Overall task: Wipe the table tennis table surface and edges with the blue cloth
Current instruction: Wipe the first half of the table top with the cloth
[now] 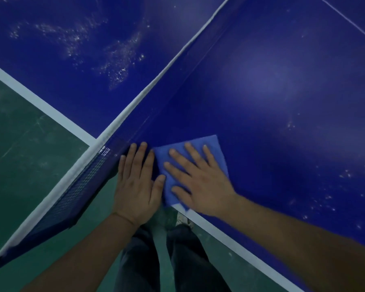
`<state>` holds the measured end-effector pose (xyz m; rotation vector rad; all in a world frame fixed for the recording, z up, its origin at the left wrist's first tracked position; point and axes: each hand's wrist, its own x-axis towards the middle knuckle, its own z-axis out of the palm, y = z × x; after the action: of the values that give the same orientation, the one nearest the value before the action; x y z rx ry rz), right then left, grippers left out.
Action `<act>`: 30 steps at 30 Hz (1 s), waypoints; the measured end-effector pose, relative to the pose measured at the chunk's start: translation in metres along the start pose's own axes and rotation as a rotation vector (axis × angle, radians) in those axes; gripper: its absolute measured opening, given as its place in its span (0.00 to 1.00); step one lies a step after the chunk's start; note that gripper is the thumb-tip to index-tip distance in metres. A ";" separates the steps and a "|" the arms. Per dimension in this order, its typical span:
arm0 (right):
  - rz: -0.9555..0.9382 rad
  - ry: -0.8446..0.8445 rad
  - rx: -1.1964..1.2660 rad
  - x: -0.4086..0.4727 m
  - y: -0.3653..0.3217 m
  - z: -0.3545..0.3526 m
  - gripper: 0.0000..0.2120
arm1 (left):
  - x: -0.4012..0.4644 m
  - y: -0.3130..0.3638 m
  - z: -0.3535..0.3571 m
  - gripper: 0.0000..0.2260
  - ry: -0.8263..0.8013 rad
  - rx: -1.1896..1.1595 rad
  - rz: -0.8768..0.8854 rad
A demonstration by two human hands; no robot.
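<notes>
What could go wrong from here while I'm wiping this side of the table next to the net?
1. The blue cloth lies close to the net; a sideways stroke could snag the mesh or push grit into the gap under it.
2. Your right hand presses it flat with no grip, so the cloth might bunch or slide off the white edge.
3. White specks to the right could simply be smeared around.

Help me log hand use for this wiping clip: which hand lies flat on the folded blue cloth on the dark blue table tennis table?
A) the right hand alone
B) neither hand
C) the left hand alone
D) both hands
A: the right hand lies with spread fingers on the folded blue cloth, while the left hand rests on the dark blue table tennis table beside the white-topped net, only its thumb reaching the cloth's edge.
</notes>
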<state>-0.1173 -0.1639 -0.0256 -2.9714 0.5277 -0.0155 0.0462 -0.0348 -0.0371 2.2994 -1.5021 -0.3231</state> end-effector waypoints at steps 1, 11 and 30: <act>0.006 0.017 -0.009 -0.007 0.023 0.000 0.26 | 0.001 0.004 -0.001 0.26 0.030 -0.036 -0.021; 0.740 0.139 -0.089 0.014 0.090 -0.008 0.28 | 0.053 0.063 0.014 0.26 -0.088 -0.031 0.135; 0.404 0.069 -0.116 -0.022 0.186 -0.021 0.29 | 0.059 0.067 0.019 0.29 -0.243 0.201 0.143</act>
<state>-0.2021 -0.3326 -0.0271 -2.9206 1.1627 -0.0503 0.0075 -0.1166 -0.0245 2.3549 -1.8859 -0.4433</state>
